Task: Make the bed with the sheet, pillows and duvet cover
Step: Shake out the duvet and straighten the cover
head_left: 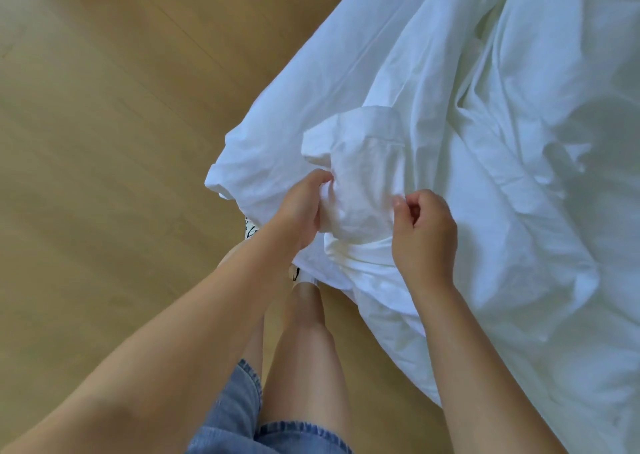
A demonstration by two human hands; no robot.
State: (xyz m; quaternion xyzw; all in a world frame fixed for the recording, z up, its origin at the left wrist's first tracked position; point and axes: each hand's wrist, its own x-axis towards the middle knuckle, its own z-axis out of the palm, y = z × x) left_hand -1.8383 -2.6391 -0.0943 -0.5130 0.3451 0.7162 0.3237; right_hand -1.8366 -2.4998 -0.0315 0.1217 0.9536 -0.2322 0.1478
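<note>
Two hands worked the duvet cover's point(433, 82) near corner (left hand point(304, 207) clamped on it, right hand's point(424, 231) grip unclear); even tugging seemed wisest.

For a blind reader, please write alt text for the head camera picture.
From above, a person's left hand grips a bunched corner of white bedding; the right hand, fingers curled, seems to pinch it alongside. The rumpled cloth fills the right, wooden floor the left.

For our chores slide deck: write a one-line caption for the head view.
Left hand grips bunched white bedding, right hand curled close beside it, above a wooden floor.
</note>
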